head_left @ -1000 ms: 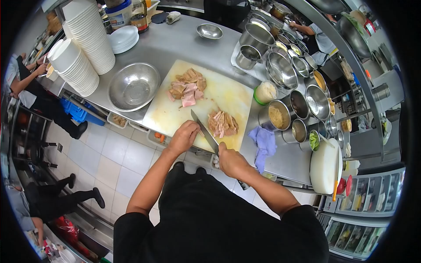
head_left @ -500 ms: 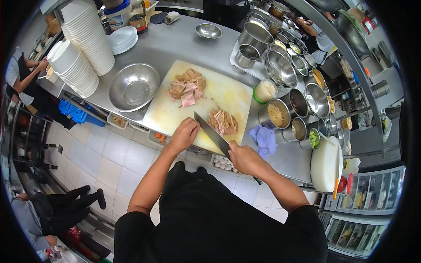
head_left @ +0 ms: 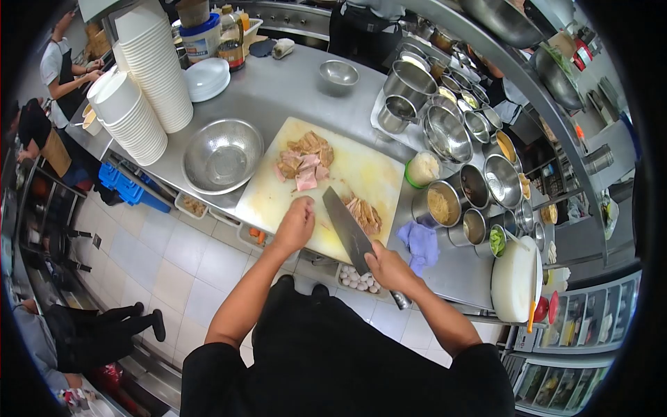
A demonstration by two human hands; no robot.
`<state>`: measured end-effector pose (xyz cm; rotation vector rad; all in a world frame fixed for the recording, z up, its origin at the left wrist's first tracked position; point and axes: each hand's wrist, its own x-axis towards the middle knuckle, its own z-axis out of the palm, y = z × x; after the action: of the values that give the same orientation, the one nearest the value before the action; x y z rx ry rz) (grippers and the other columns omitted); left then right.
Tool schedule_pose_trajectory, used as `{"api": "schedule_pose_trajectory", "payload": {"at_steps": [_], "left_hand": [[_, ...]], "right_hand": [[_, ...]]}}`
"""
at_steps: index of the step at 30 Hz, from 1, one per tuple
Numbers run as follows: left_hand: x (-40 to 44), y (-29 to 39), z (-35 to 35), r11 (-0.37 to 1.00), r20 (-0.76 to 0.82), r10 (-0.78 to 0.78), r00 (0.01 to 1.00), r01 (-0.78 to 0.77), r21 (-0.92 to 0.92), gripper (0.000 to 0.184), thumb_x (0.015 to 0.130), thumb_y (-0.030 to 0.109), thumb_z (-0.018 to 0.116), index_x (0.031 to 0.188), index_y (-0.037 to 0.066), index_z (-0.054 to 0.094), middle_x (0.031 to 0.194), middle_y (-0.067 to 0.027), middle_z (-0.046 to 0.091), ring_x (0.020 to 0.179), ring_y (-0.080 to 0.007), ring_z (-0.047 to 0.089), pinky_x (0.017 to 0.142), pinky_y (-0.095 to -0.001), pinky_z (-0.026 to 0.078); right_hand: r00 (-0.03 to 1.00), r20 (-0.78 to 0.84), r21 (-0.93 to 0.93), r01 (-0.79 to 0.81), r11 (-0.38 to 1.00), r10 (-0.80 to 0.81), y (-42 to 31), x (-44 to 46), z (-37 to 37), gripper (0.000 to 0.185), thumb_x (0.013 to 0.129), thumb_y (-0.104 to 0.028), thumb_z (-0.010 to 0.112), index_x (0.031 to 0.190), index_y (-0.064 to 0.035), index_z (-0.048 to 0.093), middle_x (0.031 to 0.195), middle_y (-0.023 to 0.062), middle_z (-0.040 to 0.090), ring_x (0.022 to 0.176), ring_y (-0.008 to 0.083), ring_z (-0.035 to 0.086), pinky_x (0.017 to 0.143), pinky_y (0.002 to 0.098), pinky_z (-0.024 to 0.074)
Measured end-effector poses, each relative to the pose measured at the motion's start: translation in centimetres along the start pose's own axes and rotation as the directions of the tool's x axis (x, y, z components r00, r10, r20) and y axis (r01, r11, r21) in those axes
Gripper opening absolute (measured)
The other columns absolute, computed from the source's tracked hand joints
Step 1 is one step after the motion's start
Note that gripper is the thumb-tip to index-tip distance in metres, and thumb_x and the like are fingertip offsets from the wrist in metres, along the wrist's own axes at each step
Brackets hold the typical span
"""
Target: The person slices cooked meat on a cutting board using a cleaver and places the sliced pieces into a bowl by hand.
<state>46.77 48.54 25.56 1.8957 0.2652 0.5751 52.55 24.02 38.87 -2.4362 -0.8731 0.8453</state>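
A pale tiled floor (head_left: 208,258) gleams under bright light in a professional kitchen, running alongside a long steel counter (head_left: 288,87). Beyond it, a metal range (head_left: 295,21) shows a row of knobs; at right stand a steel frame (head_left: 526,81) and clear-panelled cabinets (head_left: 594,316).

Board (head_left: 354,167) on seemingly steel counter (head_left: 292,78)
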Motion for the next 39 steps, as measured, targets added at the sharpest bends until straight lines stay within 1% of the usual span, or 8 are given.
{"api": "schedule_pose_trajectory", "payload": {"at_steps": [5, 7, 11, 19, 24, 29, 36, 39], "left_hand": [[4.4, 0.5, -2.3, 0.952, -0.219, -0.095, 0.971, 0.153, 0.265, 0.029, 0.088, 0.012, 0.072, 0.109, -0.003, 0.058, 0.103, -0.0212, 0.059, 0.093, -0.0383, 0.061, 0.081, -0.0468, 0.051], [5.2, 0.1, -1.8, 0.887, -0.195, -0.112, 0.974, 0.187, 0.423, 0.032, 0.086, 0.015, 0.075, 0.107, -0.003, 0.058, 0.106, -0.0213, 0.058, 0.098, -0.0398, 0.059, 0.082, -0.0491, 0.050], [5.9, -1.6, 0.0, 0.845, -0.229, -0.175, 0.958, 0.265, 0.465, 0.033, 0.081, 0.014, 0.079, 0.102, -0.002, 0.059, 0.111, -0.0219, 0.057, 0.103, -0.0411, 0.056, 0.084, -0.0508, 0.048], [3.4, 0.0, 0.5, 0.942, -0.213, 0.230, 0.950, -0.162, 0.294, 0.021, 0.079, 0.001, 0.073, 0.092, 0.001, 0.057, 0.088, -0.0149, 0.062, 0.085, -0.0338, 0.061, 0.080, -0.0425, 0.049], [-1.8, 1.3, -2.1, 0.899, 0.175, 0.320, 0.931, -0.357, 0.253, 0.030, 0.078, 0.006, 0.078, 0.101, 0.002, 0.059, 0.098, -0.0141, 0.064, 0.098, -0.0355, 0.059, 0.086, -0.0426, 0.049], [-2.8, 1.9, -3.8, 0.900, 0.130, 0.293, 0.947, -0.320, 0.297, 0.043, 0.075, 0.012, 0.085, 0.110, 0.003, 0.061, 0.106, -0.0134, 0.063, 0.099, -0.0311, 0.059, 0.085, -0.0389, 0.050], [-1.1, 2.2, -1.0, 0.843, 0.343, 0.130, 0.930, -0.285, 0.455, 0.066, 0.075, 0.022, 0.082, 0.131, -0.001, 0.055, 0.113, -0.0220, 0.062, 0.107, -0.0411, 0.056, 0.096, -0.0472, 0.047], [-0.8, 2.3, -0.6, 0.826, 0.329, 0.082, 0.941, -0.249, 0.505, 0.065, 0.074, 0.017, 0.081, 0.131, -0.001, 0.055, 0.110, -0.0202, 0.062, 0.106, -0.0361, 0.059, 0.094, -0.0417, 0.049]], "right_hand": [[1.000, -0.018, 0.038, -0.013, 0.999, 0.014, -1.1, -1.6, 0.3, 0.029, 0.102, -0.027, 0.050, 0.107, 0.0014, 0.048, 0.077, 0.0300, 0.063, 0.069, 0.0467, 0.065, 0.066, 0.0536, 0.0483], [0.965, 0.214, 0.138, -0.186, 0.973, 0.154, -2.7, -2.3, -0.4, 0.030, 0.103, -0.029, 0.048, 0.106, 0.0007, 0.048, 0.074, 0.0264, 0.064, 0.057, 0.0371, 0.065, 0.061, 0.0490, 0.0503], [0.983, 0.125, 0.092, -0.146, 0.985, 0.134, -0.6, -2.3, 1.0, 0.028, 0.104, -0.025, 0.046, 0.109, 0.0028, 0.047, 0.072, 0.0273, 0.064, 0.053, 0.0343, 0.065, 0.060, 0.0487, 0.0516], [0.973, 0.104, 0.152, -0.223, 0.963, 0.208, 0.5, -1.5, 1.3, 0.031, 0.103, -0.025, 0.044, 0.111, 0.0050, 0.047, 0.067, 0.0214, 0.065, 0.049, 0.0302, 0.064, 0.053, 0.0431, 0.0531], [0.968, 0.123, 0.176, -0.238, 0.955, 0.219, 0.6, -1.7, 1.6, 0.032, 0.103, -0.025, 0.044, 0.113, 0.0061, 0.046, 0.068, 0.0225, 0.065, 0.050, 0.0309, 0.065, 0.054, 0.0440, 0.0532], [0.961, 0.157, 0.135, -0.250, 0.959, 0.228, 0.2, -1.4, 1.2, 0.032, 0.104, -0.023, 0.042, 0.116, 0.0066, 0.045, 0.076, 0.0252, 0.067, 0.052, 0.0313, 0.065, 0.055, 0.0446, 0.0536], [0.960, 0.151, 0.121, -0.255, 0.959, 0.236, -0.8, -1.4, 0.8, 0.030, 0.104, -0.023, 0.044, 0.115, 0.0054, 0.044, 0.077, 0.0270, 0.067, 0.052, 0.0320, 0.065, 0.056, 0.0448, 0.0541], [0.961, 0.142, 0.097, -0.251, 0.963, 0.236, -0.6, -1.5, 1.1, 0.031, 0.104, -0.023, 0.044, 0.117, 0.0053, 0.044, 0.077, 0.0284, 0.066, 0.055, 0.0353, 0.066, 0.061, 0.0475, 0.0542]]}}
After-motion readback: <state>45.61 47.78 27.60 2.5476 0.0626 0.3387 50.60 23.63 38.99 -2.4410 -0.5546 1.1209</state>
